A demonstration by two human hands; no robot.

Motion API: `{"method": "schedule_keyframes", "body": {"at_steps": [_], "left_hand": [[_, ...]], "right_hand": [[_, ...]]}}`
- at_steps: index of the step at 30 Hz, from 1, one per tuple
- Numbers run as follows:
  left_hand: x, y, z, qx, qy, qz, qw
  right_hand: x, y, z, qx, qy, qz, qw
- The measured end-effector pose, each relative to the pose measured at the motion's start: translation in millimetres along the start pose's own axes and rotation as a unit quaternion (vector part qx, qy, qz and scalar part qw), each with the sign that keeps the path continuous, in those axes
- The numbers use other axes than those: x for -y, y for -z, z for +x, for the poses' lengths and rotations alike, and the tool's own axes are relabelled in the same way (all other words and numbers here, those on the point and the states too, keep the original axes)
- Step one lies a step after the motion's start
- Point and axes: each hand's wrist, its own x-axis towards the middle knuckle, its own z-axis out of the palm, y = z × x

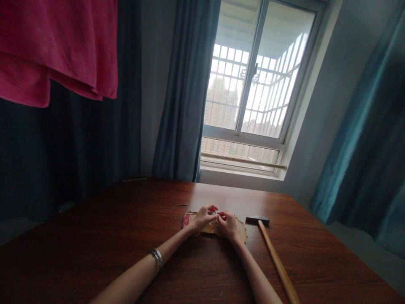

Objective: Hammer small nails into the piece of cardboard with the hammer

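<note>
Both of my hands are close together over a flat, patterned yellow piece [242, 231] on the wooden table. It has a rounded right end, dark marks along its edge and a pink patch at the left. My left hand [203, 218] has thumb and fingers curled around a small, light, striped thing [214, 213], too small to name. Close beside it, my right hand [228, 223] is closed in a pinch, its fingertips near the same small thing. What lies between the right fingers is hidden. A silvery band circles my left wrist.
To the right lies a hammer [276, 252] with a dark head and long wooden handle. A thin bent metal rod [178, 205] rests beyond my left hand. The brown table [79, 253] reaches toward a window [247, 76] with blue curtains. A pink cloth [63, 46] hangs upper left.
</note>
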Motion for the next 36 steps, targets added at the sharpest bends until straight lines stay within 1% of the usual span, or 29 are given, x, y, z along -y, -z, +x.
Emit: {"method": "schedule_keyframes", "body": {"at_steps": [6, 12, 17, 20, 23, 25, 27, 29, 30, 32, 34, 36], "left_hand": [[-2, -2.8, -5, -0.02, 0.007, 0.026, 0.999], [6, -7.2, -3, -0.042, 0.003, 0.039, 0.998], [9, -8.2, -2, -0.03, 0.013, 0.02, 0.999], [9, -8.3, -3, -0.027, 0.015, 0.013, 0.999], [8, -8.2, -3, -0.034, 0.018, 0.026, 0.999], [7, -7.9, -4, -0.029, 0.02, 0.032, 0.999], [5, -7.4, -4, -0.024, 0.028, 0.033, 0.999], [3, -6.9, -4, -0.022, 0.039, 0.026, 0.999], [2, -6.7, -4, -0.021, 0.045, 0.019, 0.999], [1, -6.2, -3, -0.019, 0.054, 0.005, 0.998], [0, -5.7, -3, -0.017, 0.06, -0.004, 0.998], [1, -5.3, -2, -0.016, 0.063, -0.01, 0.998]], "right_hand": [[5, 2, -3, 0.007, 0.009, -0.03, 0.999], [5, 2, -5, 0.016, 0.015, -0.063, 0.998], [10, 1, -11, 0.032, 0.03, -0.107, 0.993], [21, 10, -15, 0.06, 0.05, -0.151, 0.985], [33, 36, -17, 0.066, 0.05, -0.182, 0.98], [38, 64, -21, 0.046, 0.023, -0.21, 0.976], [36, 95, -34, 0.021, -0.022, -0.269, 0.963], [26, 125, -58, -0.02, -0.062, -0.324, 0.944], [18, 138, -73, -0.037, -0.094, -0.353, 0.93], [3, 157, -107, -0.064, -0.158, -0.399, 0.901], [-11, 166, -139, -0.083, -0.198, -0.424, 0.88], [-18, 166, -163, -0.071, -0.21, -0.429, 0.876]]}}
